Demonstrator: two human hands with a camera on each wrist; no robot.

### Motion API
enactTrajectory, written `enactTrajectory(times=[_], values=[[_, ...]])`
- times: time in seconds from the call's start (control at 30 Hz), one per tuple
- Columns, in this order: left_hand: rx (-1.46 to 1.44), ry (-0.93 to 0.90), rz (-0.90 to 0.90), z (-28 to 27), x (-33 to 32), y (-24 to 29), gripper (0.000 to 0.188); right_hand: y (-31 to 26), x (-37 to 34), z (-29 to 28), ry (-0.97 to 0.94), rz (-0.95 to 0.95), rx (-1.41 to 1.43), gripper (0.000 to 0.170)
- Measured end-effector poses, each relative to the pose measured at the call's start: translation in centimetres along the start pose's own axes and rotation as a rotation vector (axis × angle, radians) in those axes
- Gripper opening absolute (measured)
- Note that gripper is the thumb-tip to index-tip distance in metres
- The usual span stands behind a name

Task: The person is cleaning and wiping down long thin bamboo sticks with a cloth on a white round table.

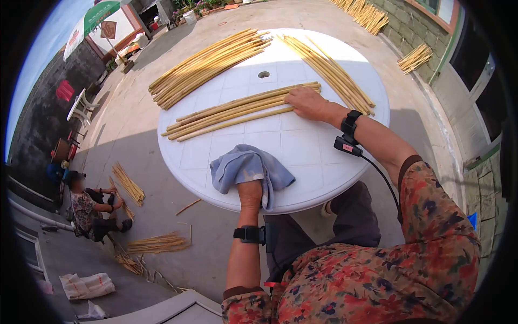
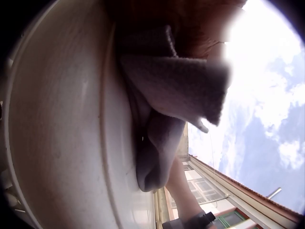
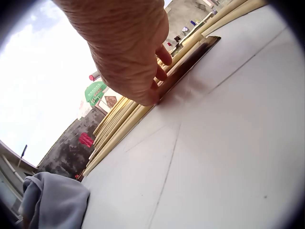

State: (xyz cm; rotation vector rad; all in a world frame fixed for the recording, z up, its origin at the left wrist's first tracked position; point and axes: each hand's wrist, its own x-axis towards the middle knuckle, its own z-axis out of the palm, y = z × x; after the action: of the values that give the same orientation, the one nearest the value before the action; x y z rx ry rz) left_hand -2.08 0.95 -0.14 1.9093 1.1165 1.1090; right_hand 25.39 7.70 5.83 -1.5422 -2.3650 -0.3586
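On the white round table (image 1: 302, 146), my right hand (image 1: 310, 104) curls its fingers over the right end of a row of yellow cane-like sticks (image 1: 226, 114). In the right wrist view, the fingertips (image 3: 164, 57) come down on the nearest stick (image 3: 188, 64), whose near end looks dark. My left hand (image 1: 250, 193) is at the table's near edge, its fingers hidden in a blue-grey cloth (image 1: 237, 164). Folds of the cloth (image 2: 171, 86) hang around that hand in the left wrist view.
A thick bundle of sticks (image 1: 210, 65) lies at the table's far left, another bundle (image 1: 329, 73) at the right. A seated person (image 1: 89, 208) handles sticks on the left, with piles (image 1: 156, 243) on the ground. More sticks (image 1: 415, 58) lie by the right wall.
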Motion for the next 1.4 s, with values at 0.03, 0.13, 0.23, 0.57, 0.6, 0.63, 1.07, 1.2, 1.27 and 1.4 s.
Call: enactTrajectory(times=[0.03, 0.13, 0.23, 0.57, 0.6, 0.63, 1.07, 1.2, 1.27, 1.4], values=[[-0.050, 0.015, -0.010, -0.1, 0.0, 0.6, 0.034, -0.1, 0.2, -0.2, -0.044, -0.004, -0.012, 0.018], [-0.020, 0.019, 0.013, -0.2, -0.2, 0.6, 0.032, -0.4, 0.3, -0.1, -0.140, 0.057, 0.005, 0.018], [0.034, 0.017, 0.038, 0.0, 0.0, 0.1, 0.032, -0.4, 0.1, -0.2, -0.165, 0.129, 0.059, 0.020], [-0.053, 0.038, 0.011, 0.1, 0.1, 0.3, 0.032, -1.0, 0.6, -1.1, -0.216, 0.185, 0.043, 0.024], [-0.051, 0.039, 0.011, 0.1, 0.0, 0.4, 0.032, -0.9, 0.7, -1.1, -0.215, 0.184, 0.045, 0.024], [-0.059, 0.035, 0.016, 0.0, 0.0, 0.6, 0.032, -0.8, 1.0, -1.1, -0.240, 0.160, -0.005, 0.023], [0.093, 0.149, 0.171, 0.7, 0.6, -1.4, 0.028, -4.9, -3.3, -2.7, -0.311, 0.125, 0.059, 0.010], [-0.432, 0.061, -0.093, -0.3, 0.7, -0.1, 0.034, -6.5, -6.5, -4.9, -0.355, 0.257, 0.369, 0.017], [-0.898, 0.013, -0.229, -0.9, 0.6, 1.7, 0.038, -7.8, -8.0, -6.9, -0.368, 0.363, 0.544, 0.019], [-1.471, -0.065, -0.450, -0.3, -0.7, 4.7, 0.049, -10.3, -10.5, -8.6, -0.324, 0.576, 0.981, 0.021]])
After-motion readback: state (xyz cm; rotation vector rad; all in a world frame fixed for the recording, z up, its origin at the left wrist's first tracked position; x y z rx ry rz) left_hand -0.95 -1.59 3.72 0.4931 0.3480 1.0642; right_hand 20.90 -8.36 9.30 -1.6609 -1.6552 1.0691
